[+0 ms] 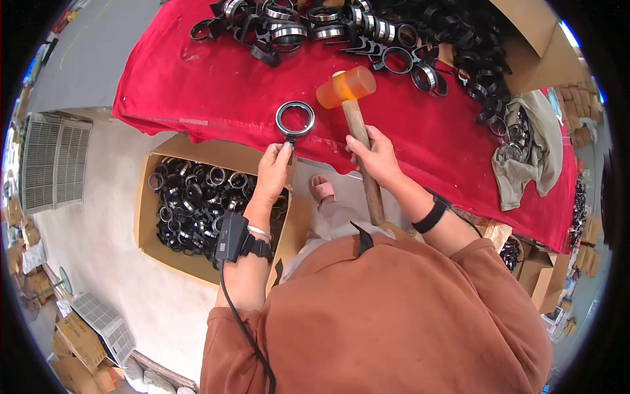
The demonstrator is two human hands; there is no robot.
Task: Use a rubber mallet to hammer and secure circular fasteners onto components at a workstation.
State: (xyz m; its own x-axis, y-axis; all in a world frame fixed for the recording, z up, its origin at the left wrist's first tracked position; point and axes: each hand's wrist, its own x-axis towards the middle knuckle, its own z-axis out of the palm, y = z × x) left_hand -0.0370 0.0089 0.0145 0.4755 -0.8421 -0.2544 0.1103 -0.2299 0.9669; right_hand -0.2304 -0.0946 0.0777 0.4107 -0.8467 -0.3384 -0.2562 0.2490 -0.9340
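Note:
My left hand [273,171] is closed on the short black handle of a ring-shaped part [279,124], a black ring with a silvery metal band inside. The ring is over the near edge of the red cloth. In my right hand [378,156] is a mallet [355,118] with an orange, see-through head and a wooden shaft. My fingers wrap the shaft below the head, and its lower end reaches toward my waist. The mallet head is to the right of the ring, apart from it.
The red cloth [216,85] covers the table. Along its far side lie piled black ring parts [396,60], several with metal bands. A cardboard box [142,220] full of similar parts stands at my left. A grey-green cloth [548,141] lies on the right, beside more parts.

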